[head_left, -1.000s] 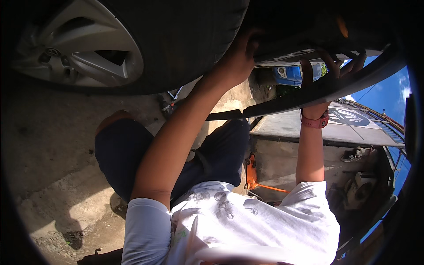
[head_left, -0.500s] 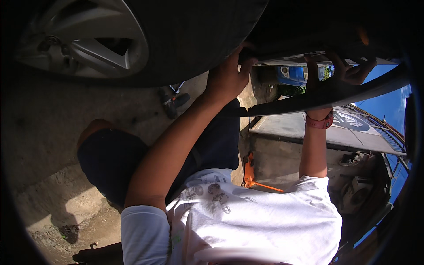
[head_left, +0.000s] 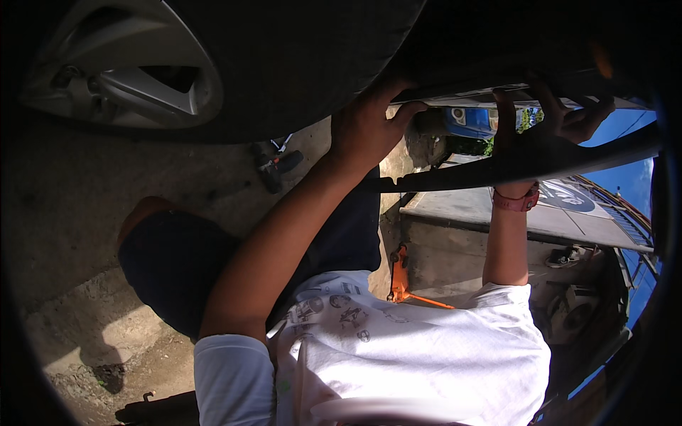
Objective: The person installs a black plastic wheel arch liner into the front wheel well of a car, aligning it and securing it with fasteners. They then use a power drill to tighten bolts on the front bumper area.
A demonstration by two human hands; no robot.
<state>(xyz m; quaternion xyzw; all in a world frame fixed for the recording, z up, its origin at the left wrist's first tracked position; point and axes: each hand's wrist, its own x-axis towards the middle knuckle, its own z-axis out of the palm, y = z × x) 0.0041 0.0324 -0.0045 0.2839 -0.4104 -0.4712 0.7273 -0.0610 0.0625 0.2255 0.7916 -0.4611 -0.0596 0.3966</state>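
My left hand (head_left: 366,131) is raised beside the black tire (head_left: 305,64), its fingers reaching to the dark edge of the car's body panel (head_left: 462,91). Its thumb stands apart from the forefinger; the other fingertips are lost in shadow. My right hand (head_left: 536,135) reaches up behind a long, curved black trim strip (head_left: 447,174), fingers spread and their tips near the same panel. The strip crosses in front of its palm and wrist. Whether the strip's far right end is attached cannot be made out.
The tire's alloy wheel (head_left: 142,78) fills the upper left. A cordless power tool (head_left: 273,169) lies on the concrete floor. Behind me are an orange floor jack (head_left: 400,273), a pair of shoes (head_left: 568,255) and a blue vehicle (head_left: 470,122).
The strip now sits slightly lower, with a wider gap below the panel. My right fingers have shifted a little to the right; my left thumb is stretched farther right.
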